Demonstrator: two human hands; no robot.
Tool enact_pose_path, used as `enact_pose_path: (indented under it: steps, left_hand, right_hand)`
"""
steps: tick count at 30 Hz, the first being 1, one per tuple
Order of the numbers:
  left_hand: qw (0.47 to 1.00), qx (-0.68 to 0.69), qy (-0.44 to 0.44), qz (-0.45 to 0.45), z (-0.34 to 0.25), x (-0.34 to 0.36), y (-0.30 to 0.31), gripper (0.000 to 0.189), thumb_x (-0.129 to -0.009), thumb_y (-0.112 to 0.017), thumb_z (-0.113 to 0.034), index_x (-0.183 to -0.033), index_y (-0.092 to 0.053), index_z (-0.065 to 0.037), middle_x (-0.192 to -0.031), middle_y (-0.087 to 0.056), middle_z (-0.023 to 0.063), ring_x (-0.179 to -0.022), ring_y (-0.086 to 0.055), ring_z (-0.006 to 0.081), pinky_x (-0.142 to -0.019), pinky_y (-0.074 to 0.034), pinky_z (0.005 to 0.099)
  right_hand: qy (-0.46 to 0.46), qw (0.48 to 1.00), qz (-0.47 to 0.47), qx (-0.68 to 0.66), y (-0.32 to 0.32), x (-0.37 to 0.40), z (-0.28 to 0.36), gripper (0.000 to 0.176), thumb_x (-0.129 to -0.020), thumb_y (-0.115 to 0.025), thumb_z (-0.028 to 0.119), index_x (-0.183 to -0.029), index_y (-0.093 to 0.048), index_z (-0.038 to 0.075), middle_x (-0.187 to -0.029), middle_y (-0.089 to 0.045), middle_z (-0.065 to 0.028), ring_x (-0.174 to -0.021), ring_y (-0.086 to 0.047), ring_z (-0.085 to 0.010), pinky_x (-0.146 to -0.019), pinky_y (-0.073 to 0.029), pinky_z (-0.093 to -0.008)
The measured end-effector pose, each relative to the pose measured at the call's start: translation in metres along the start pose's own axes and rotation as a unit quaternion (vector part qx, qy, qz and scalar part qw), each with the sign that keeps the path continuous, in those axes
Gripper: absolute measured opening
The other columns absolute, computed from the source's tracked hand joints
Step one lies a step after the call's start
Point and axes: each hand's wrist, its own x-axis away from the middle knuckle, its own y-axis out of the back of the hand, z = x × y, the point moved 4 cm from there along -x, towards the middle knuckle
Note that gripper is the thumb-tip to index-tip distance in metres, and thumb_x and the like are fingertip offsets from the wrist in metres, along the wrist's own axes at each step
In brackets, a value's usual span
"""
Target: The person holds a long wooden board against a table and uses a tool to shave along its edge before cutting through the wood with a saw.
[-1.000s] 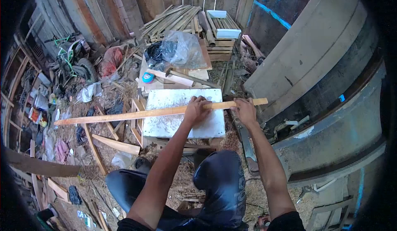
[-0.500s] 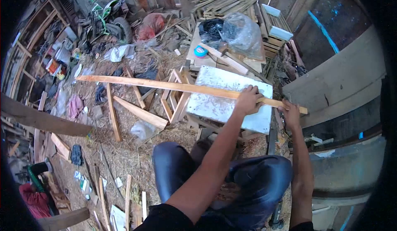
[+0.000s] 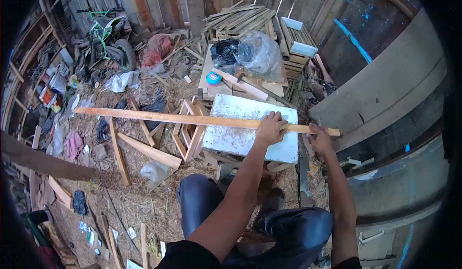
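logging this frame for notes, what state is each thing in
wood strip, held about level above the white board
left hand, grip shut around the strip
right hand, grip shut near the strip's end
white board, lying flat, scuffed
plastic bag, crumpled in a heap
tape roll, lying flat

Both arms stretch forward, left hand (image 3: 270,128) and right hand (image 3: 320,139) curled closed.

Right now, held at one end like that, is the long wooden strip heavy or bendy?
Probably light: the left hand and right hand grip the wooden strip near one end, most of it unsupported. It looks fairly stiff, hardly sagging. Being thin, it might wobble if swung.
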Motion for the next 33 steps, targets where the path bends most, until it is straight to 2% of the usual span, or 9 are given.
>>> enact_pose_path:
  steps: [8, 13, 18, 21, 25, 27, 28, 32, 33]
  left_hand:
    - [1.000, -0.015, -0.004, -0.020, 0.001, 0.000, -0.003, 0.035, -0.081, -0.060, -0.038, -0.107, -0.063, -0.015, -0.097, -0.050, 0.0081, -0.098, -0.046, 0.0268, -0.086, -0.042, 0.0392]
    - [0.999, -0.022, -0.015, -0.035, -0.002, 0.001, -0.005, 0.034, -0.081, -0.060, -0.038, -0.105, -0.063, -0.014, -0.096, -0.050, 0.0087, -0.096, -0.046, 0.0271, -0.085, -0.042, 0.0387]
    - [0.999, -0.007, -0.030, -0.043, -0.002, -0.002, -0.004, 0.033, -0.079, -0.064, -0.033, -0.104, -0.064, -0.012, -0.092, -0.050, 0.0095, -0.092, -0.047, 0.0275, -0.082, -0.043, 0.0386]
    - [0.999, -0.008, -0.026, -0.039, -0.003, -0.001, -0.003, 0.032, -0.078, -0.065, -0.031, -0.103, -0.063, -0.011, -0.092, -0.051, 0.0097, -0.090, -0.048, 0.0278, -0.081, -0.043, 0.0386]
    - [0.999, -0.003, -0.028, -0.030, -0.005, -0.001, -0.005, 0.032, -0.079, -0.063, -0.033, -0.103, -0.064, -0.011, -0.093, -0.051, 0.0097, -0.090, -0.047, 0.0281, -0.081, -0.043, 0.0384]
    - [0.999, -0.030, -0.011, -0.023, -0.003, -0.001, -0.006, 0.032, -0.078, -0.063, -0.036, -0.101, -0.064, -0.013, -0.096, -0.051, 0.0087, -0.097, -0.047, 0.0269, -0.085, -0.042, 0.0387]
    - [0.998, -0.023, -0.032, -0.044, -0.004, 0.000, -0.003, 0.031, -0.081, -0.061, -0.035, -0.103, -0.064, -0.012, -0.093, -0.051, 0.0098, -0.091, -0.047, 0.0284, -0.082, -0.042, 0.0384]
    - [0.999, -0.026, -0.007, -0.046, -0.005, 0.005, -0.004, 0.033, -0.081, -0.061, -0.036, -0.103, -0.064, -0.013, -0.093, -0.051, 0.0098, -0.091, -0.047, 0.0285, -0.083, -0.042, 0.0389]
    - [0.998, -0.024, -0.010, -0.053, -0.005, 0.005, -0.005, 0.033, -0.081, -0.061, -0.037, -0.103, -0.064, -0.013, -0.093, -0.051, 0.0096, -0.091, -0.046, 0.0283, -0.083, -0.042, 0.0390]
  right_hand:
    - [0.035, 0.999, 0.020, -0.006, 0.000, -0.007, -0.014, 0.050, -0.078, -0.061, 0.020, -0.127, -0.051, 0.015, -0.129, -0.051, -0.0076, -0.116, -0.045, -0.0344, -0.099, -0.037, -0.0432]
    - [0.042, 0.998, 0.016, 0.038, -0.005, -0.002, -0.016, 0.059, -0.078, -0.062, 0.018, -0.133, -0.044, 0.018, -0.134, -0.047, -0.0028, -0.117, -0.043, -0.0312, -0.095, -0.037, -0.0478]
    - [0.047, 0.997, -0.020, 0.054, -0.006, 0.006, -0.012, 0.062, -0.077, -0.063, 0.017, -0.135, -0.041, 0.016, -0.136, -0.044, -0.0032, -0.119, -0.039, -0.0322, -0.097, -0.032, -0.0503]
    - [0.017, 0.998, 0.005, 0.065, -0.004, 0.005, -0.007, 0.065, -0.075, -0.064, 0.014, -0.136, -0.040, 0.016, -0.137, -0.043, -0.0022, -0.120, -0.039, -0.0324, -0.100, -0.031, -0.0477]
    - [0.042, 0.998, 0.002, 0.045, -0.001, 0.009, -0.009, 0.067, -0.075, -0.064, 0.016, -0.136, -0.038, 0.014, -0.138, -0.042, -0.0051, -0.121, -0.038, -0.0362, -0.101, -0.031, -0.0451]
    - [0.034, 0.999, 0.001, 0.032, -0.007, 0.006, -0.008, 0.068, -0.074, -0.065, 0.015, -0.137, -0.037, 0.012, -0.138, -0.041, -0.0065, -0.121, -0.037, -0.0381, -0.103, -0.031, -0.0429]
    - [0.025, 0.999, 0.012, 0.036, -0.004, 0.008, -0.005, 0.069, -0.074, -0.065, 0.014, -0.137, -0.037, 0.010, -0.139, -0.040, -0.0081, -0.121, -0.037, -0.0388, -0.104, -0.030, -0.0415]
    - [0.043, 0.998, 0.011, 0.036, -0.009, 0.008, -0.011, 0.069, -0.074, -0.064, 0.012, -0.137, -0.036, 0.010, -0.139, -0.039, -0.0090, -0.121, -0.036, -0.0387, -0.103, -0.031, -0.0419]
    - [0.056, 0.998, 0.011, 0.039, -0.011, 0.006, -0.014, 0.069, -0.073, -0.063, 0.015, -0.137, -0.036, 0.011, -0.139, -0.039, -0.0073, -0.122, -0.036, -0.0381, -0.102, -0.031, -0.0446]
